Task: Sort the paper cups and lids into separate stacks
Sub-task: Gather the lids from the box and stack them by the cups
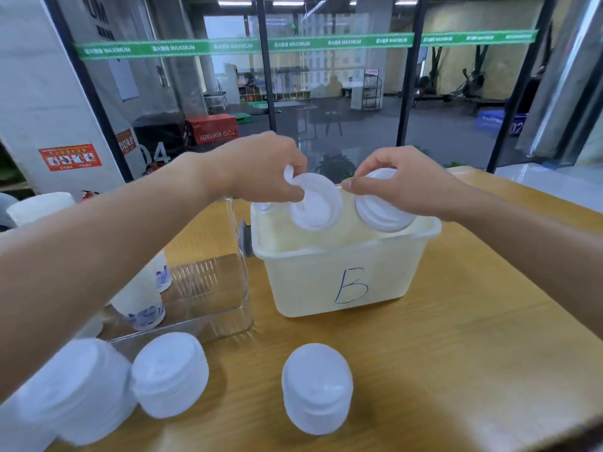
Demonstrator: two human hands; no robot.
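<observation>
Nearest the camera, well short of both hands, three stacks of white lids stand on the table [456, 337]: a centre stack [317, 388], a left stack [169, 375] and a blurred corner stack [73, 391]. Beyond these, under the left forearm, paper cups [140, 300] with blue print sit in a clear tray [225, 308]. Farther on is the bin [342, 272] marked B, and both hands work right over its open top. The left hand [261, 171] has its fingers curled, pinching a lid [315, 207] by its upper rim; this lid hangs just below the fingertips, tilted so its hollow underside faces the camera. The right hand [401, 181] pinches a second lid [381, 210] the same way, domed and ribbed, directly beneath its fingers. The two lids hang side by side, close but apparently not touching. My guess is that the centre stack is about equally reachable, the left hand being nearer the other two.
</observation>
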